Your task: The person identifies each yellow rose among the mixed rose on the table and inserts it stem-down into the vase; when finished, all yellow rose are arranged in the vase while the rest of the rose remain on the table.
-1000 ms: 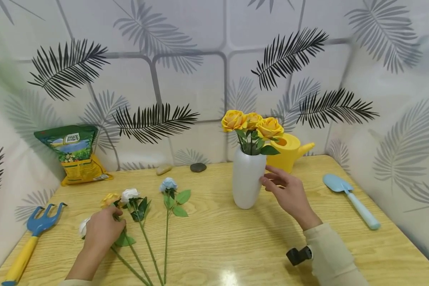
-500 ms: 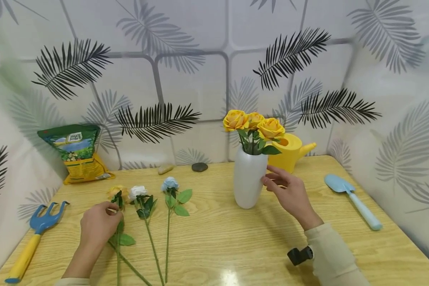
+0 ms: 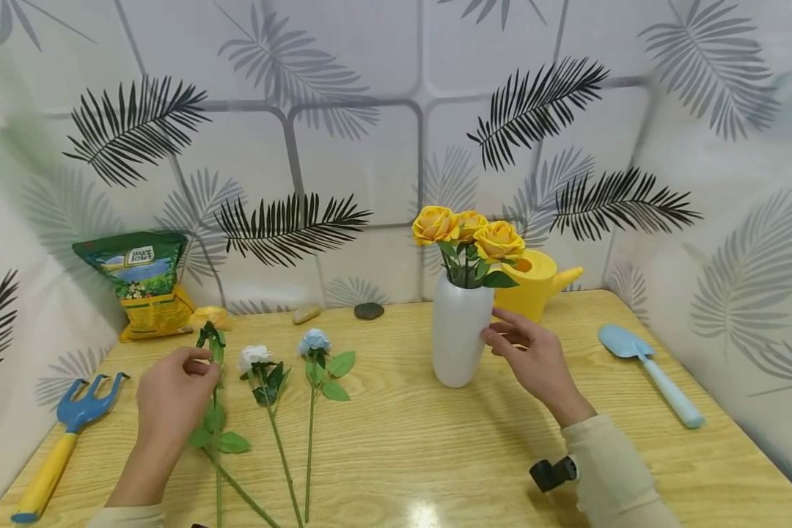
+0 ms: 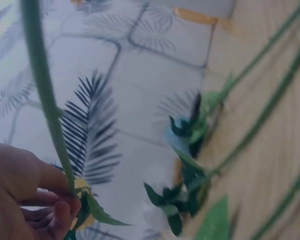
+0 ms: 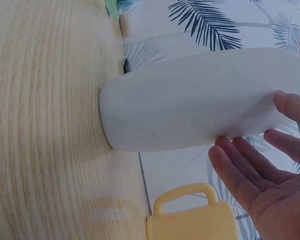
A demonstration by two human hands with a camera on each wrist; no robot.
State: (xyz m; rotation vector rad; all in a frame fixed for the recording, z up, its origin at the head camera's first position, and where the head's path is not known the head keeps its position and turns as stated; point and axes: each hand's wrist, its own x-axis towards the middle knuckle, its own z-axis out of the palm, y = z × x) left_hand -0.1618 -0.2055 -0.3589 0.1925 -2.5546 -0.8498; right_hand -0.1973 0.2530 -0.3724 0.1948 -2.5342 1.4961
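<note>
On the wooden table (image 3: 435,440), left hand (image 3: 168,400) pinching yellow rose (image 3: 210,320) stem just under its bloom, right hand (image 3: 534,356) loose-fingered, touching white vase (image 3: 460,339).

Left hand (image 3: 168,400) pinches a yellow rose (image 3: 210,320) by its stem, lifted off the table (image 3: 435,440); right hand (image 3: 534,356) touches, perhaps steadies, the white vase (image 3: 460,337).

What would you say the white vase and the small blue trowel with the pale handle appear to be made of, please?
The white vase looks like matt ceramic or plastic: smooth, even white, no glare in the right wrist view; which one is unclear. The small blue trowel looks like moulded plastic: uniform pastel colour, soft rounded edges, no metallic shine.
</note>
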